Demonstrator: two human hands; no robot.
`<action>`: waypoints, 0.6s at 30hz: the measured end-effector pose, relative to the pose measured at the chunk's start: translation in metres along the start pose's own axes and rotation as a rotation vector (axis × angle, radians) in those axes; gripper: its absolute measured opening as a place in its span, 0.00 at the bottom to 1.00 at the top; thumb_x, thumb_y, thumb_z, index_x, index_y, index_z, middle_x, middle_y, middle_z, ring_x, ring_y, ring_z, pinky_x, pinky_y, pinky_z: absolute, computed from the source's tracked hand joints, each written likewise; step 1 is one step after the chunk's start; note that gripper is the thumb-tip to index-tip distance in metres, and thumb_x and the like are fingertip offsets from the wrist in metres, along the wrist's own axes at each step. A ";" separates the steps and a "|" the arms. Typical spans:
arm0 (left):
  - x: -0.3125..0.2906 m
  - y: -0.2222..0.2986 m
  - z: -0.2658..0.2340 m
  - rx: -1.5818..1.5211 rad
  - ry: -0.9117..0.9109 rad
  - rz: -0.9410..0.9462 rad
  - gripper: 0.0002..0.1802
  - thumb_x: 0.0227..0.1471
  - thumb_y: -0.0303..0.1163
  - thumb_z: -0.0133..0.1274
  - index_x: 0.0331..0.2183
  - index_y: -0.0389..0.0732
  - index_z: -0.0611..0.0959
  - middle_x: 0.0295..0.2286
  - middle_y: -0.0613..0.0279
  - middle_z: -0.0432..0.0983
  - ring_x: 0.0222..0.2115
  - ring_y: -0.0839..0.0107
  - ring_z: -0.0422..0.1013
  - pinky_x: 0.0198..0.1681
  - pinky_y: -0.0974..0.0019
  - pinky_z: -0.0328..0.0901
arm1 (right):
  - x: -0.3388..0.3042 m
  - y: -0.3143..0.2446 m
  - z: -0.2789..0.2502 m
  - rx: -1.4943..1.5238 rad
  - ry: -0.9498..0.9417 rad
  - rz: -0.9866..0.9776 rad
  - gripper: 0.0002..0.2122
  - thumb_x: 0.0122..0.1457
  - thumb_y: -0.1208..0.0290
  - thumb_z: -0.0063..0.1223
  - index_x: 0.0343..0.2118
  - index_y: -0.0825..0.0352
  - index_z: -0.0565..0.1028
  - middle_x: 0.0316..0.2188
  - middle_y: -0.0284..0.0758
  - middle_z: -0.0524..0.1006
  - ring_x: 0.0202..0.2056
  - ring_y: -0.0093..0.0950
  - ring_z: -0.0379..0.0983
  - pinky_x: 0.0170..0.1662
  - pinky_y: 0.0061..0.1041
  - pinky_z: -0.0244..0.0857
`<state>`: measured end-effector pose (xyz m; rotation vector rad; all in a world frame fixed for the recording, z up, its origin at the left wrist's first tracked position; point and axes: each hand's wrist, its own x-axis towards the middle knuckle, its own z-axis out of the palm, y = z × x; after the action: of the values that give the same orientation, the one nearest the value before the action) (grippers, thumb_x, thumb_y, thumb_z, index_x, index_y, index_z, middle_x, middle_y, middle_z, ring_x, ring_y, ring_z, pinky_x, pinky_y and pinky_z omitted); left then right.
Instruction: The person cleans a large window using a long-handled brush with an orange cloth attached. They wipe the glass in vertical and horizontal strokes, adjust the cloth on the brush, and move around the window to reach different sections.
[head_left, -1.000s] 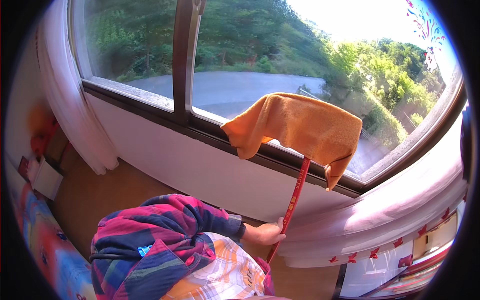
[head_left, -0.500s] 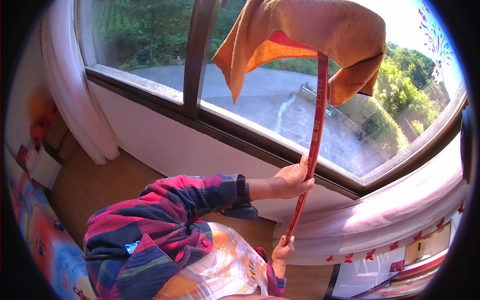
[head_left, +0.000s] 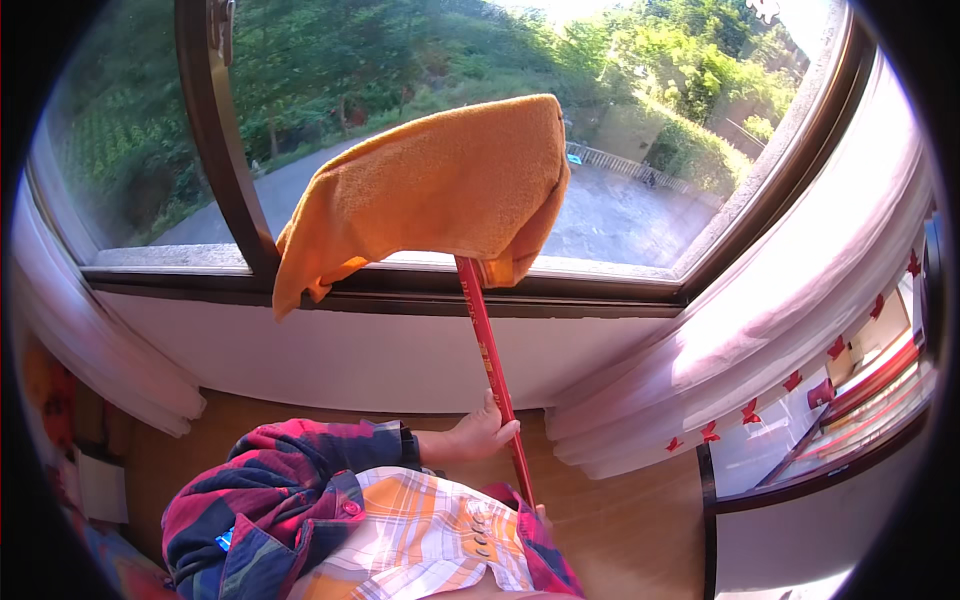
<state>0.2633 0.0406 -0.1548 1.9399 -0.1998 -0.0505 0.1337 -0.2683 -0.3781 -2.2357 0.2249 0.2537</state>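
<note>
A red pole (head_left: pixel 487 345) slants up from my body toward the window, with an orange towel (head_left: pixel 430 180) draped over its top end. Whatever head the pole has is hidden under the cloth. My left hand (head_left: pixel 480 432) is closed round the middle of the pole. At the pole's lower end, by my plaid sleeve, only a little of my right hand (head_left: pixel 542 514) shows, closed on it. In the picture the towel overlaps the window glass (head_left: pixel 625 225) and the dark lower frame; whether it touches them I cannot tell.
A dark window frame (head_left: pixel 600 303) runs above the white wall (head_left: pixel 330 345). Pale curtains hang at the left (head_left: pixel 120 350) and right (head_left: pixel 640 420), the right one trimmed with red shapes. Wooden floor (head_left: pixel 620 520) lies below. A framed glass surface (head_left: pixel 820 450) stands at the lower right.
The towel-covered end has come down and to the left, from high on the window to near its lower frame. Both hands have moved lower with the pole, and my view has turned.
</note>
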 end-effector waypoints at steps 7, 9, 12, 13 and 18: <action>0.019 0.000 0.021 0.264 -0.056 -0.005 0.47 0.59 0.46 0.44 0.52 0.09 0.44 0.36 0.26 0.72 0.37 0.37 0.73 0.39 0.51 0.69 | -0.020 -0.046 -0.020 -0.108 0.005 -0.052 0.16 0.58 0.51 0.52 0.33 0.62 0.69 0.24 0.48 0.75 0.29 0.53 0.72 0.30 0.45 0.63; 0.024 0.029 0.020 0.262 -0.107 -0.093 0.47 0.59 0.47 0.44 0.52 0.09 0.44 0.35 0.26 0.73 0.37 0.37 0.73 0.39 0.50 0.69 | -0.015 -0.041 -0.034 -0.060 0.036 -0.134 0.17 0.58 0.50 0.51 0.33 0.61 0.69 0.24 0.49 0.74 0.30 0.54 0.72 0.30 0.45 0.63; 0.028 0.046 0.022 0.271 -0.087 -0.142 0.46 0.58 0.45 0.47 0.52 0.08 0.49 0.36 0.28 0.73 0.39 0.41 0.73 0.44 0.54 0.68 | -0.014 -0.045 -0.046 -0.082 0.040 -0.135 0.18 0.58 0.49 0.50 0.33 0.62 0.70 0.24 0.49 0.74 0.30 0.54 0.72 0.30 0.45 0.64; 0.030 0.050 0.020 0.285 -0.065 -0.103 0.45 0.58 0.44 0.47 0.52 0.09 0.49 0.35 0.30 0.73 0.38 0.41 0.73 0.43 0.53 0.68 | -0.014 -0.051 -0.048 -0.069 0.038 -0.148 0.19 0.58 0.48 0.50 0.33 0.62 0.70 0.23 0.49 0.74 0.29 0.53 0.72 0.30 0.44 0.64; 0.058 0.103 -0.008 0.293 -0.034 0.102 0.41 0.57 0.42 0.49 0.52 0.13 0.52 0.29 0.39 0.75 0.32 0.42 0.74 0.36 0.51 0.69 | 0.012 -0.073 -0.025 0.185 0.062 -0.309 0.23 0.59 0.42 0.47 0.31 0.63 0.70 0.17 0.28 0.69 0.19 0.18 0.66 0.22 0.22 0.60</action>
<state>0.3100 0.0018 -0.0530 2.2186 -0.3439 0.0143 0.1663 -0.2430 -0.3113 -2.0606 -0.0633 -0.0040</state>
